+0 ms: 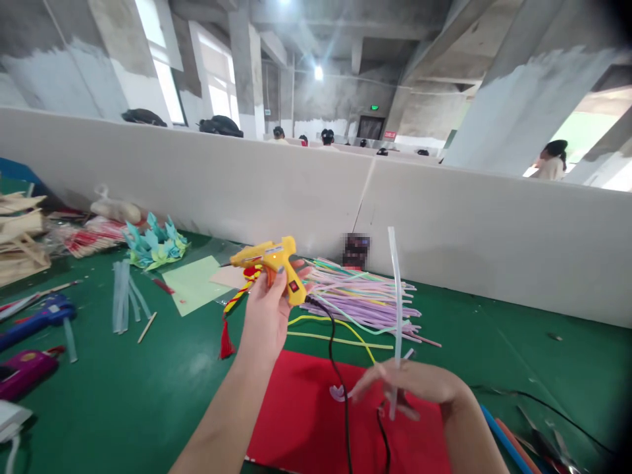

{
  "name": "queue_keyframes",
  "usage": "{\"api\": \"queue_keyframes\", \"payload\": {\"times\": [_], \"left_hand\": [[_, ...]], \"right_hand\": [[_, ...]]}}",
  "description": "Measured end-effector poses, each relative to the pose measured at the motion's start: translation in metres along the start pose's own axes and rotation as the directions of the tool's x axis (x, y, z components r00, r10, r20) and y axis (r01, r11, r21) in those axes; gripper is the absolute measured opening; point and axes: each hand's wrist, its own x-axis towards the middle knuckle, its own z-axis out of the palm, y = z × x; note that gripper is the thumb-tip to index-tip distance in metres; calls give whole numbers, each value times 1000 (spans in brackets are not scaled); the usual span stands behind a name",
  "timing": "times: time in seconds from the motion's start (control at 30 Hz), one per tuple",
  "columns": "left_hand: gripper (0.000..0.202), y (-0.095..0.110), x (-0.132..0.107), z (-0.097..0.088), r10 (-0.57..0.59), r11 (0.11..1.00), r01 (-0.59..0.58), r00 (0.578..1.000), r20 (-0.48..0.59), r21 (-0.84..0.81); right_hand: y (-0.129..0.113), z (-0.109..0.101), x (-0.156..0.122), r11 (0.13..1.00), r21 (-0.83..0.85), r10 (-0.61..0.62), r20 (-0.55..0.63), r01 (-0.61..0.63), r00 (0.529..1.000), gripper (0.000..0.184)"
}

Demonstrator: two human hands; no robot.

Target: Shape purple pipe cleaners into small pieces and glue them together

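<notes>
Holding a glue gun (269, 258) and a glue stick (395, 289) raised above the green surface (123, 395).
The left hand (266, 319) is gripping the yellow, hard plastic glue gun by its handle, with the black cord (338, 368) hanging down across the flat red sheet (301, 421). The right hand (419, 385) is pinching the long, clear, slightly bowed glue stick upright between its fingertips, well apart from the gun. Judged step: stick and gun are being readied together. Joining them is calling for the stick's end to line up squarely with the gun's rear opening. Thin pastel stems (365, 296) are lying piled just beyond the hands.
</notes>
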Motion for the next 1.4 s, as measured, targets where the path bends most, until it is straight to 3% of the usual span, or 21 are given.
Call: {"api": "queue_keyframes", "payload": {"times": [0.07,0.2,0.33,0.43,0.47,0.53,0.63,0.73,0.87,0.97,1.07,1.13,1.27,1.4], "left_hand": [[24,1,-5,3,-150,988,152,982,112,-9],[20,-8,-21,15,-338,933,359,878,340,-1],[20,-19,-33,23,-434,848,529,739,515,-44],[20,-25,-35,23,-466,803,593,691,552,-64],[21,-26,-36,23,-476,798,600,685,552,-57],[21,-26,-36,24,-493,797,603,678,545,-29],[20,-25,-36,25,-504,807,590,679,534,12],[19,-20,-35,25,-499,825,564,707,502,26],[17,-14,-33,27,-489,856,515,784,382,38],[18,-14,-33,30,-497,866,491,818,289,98],[24,-18,-35,31,-528,849,501,808,262,168],[27,-21,-38,32,-544,839,506,802,246,202],[32,-24,-41,33,-564,821,517,800,204,242],[31,-24,-41,34,-595,799,537,773,223,270]], "right_hand": [[-2,-3,-1,999,-23,-32,-228,28,973,62],[0,-12,-3,999,25,-19,-567,41,823,68],[-7,-13,-3,976,43,-91,-812,214,577,62],[-19,-7,0,885,62,-133,-917,462,377,50],[-22,-4,2,837,84,-119,-936,541,331,46],[-28,1,7,734,148,-121,-932,663,342,39],[-31,7,14,643,244,-126,-901,725,415,27],[-36,13,15,637,261,-165,-873,725,459,22],[-45,21,12,647,246,-235,-836,722,496,17],[-45,23,15,655,178,-243,-870,734,429,18],[-39,21,20,664,84,-244,-915,743,321,16],[-37,20,22,636,88,-239,-922,767,303,17],[-39,22,21,552,203,-276,-871,809,406,26],[-41,25,21,554,274,-291,-821,786,492,34]]}}
